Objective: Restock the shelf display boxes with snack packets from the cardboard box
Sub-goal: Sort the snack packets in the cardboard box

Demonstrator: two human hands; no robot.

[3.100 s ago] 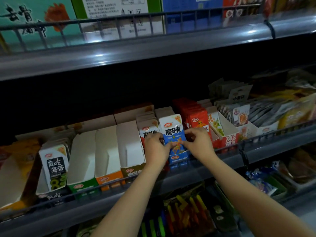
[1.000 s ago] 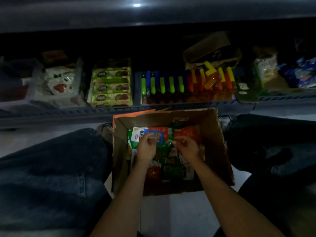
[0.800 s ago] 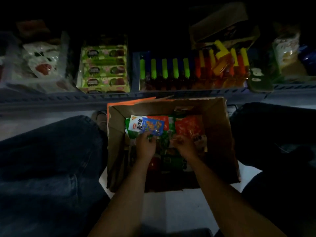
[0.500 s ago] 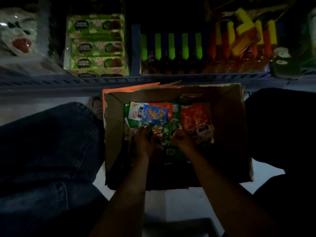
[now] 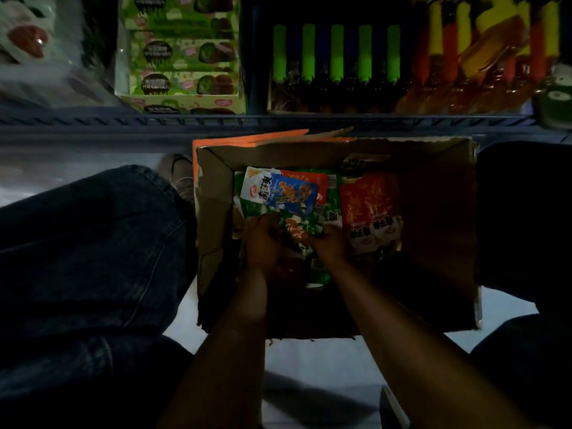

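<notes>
Down in the cardboard box (image 5: 213,230) on the floor | our left hand (image 5: 263,239) and right hand (image 5: 329,243) both pinch green snack packets (image 5: 297,229) | gathering a bunch for the shelf, we reckon

A: What is the cardboard box (image 5: 439,230) made of?
B: Matt brown corrugated card, rough and torn along its rim, with one orange-faced flap.

A: And the snack packets (image 5: 289,193) inside?
B: Glossy printed plastic film, crinkled; the green packet (image 5: 297,230), gripped between the left hand (image 5: 263,243) and right hand (image 5: 329,244), catches the light in the same way, as do the red packets (image 5: 370,209).

A: The surroundings?
B: The shelf edge (image 5: 278,121) looks like smooth painted metal. The green display carton (image 5: 179,54) is printed card with a slight sheen. The trousers (image 5: 86,249) are dark denim cloth, matt and woven. The floor (image 5: 315,363) is pale, smooth and faintly reflective.
</notes>
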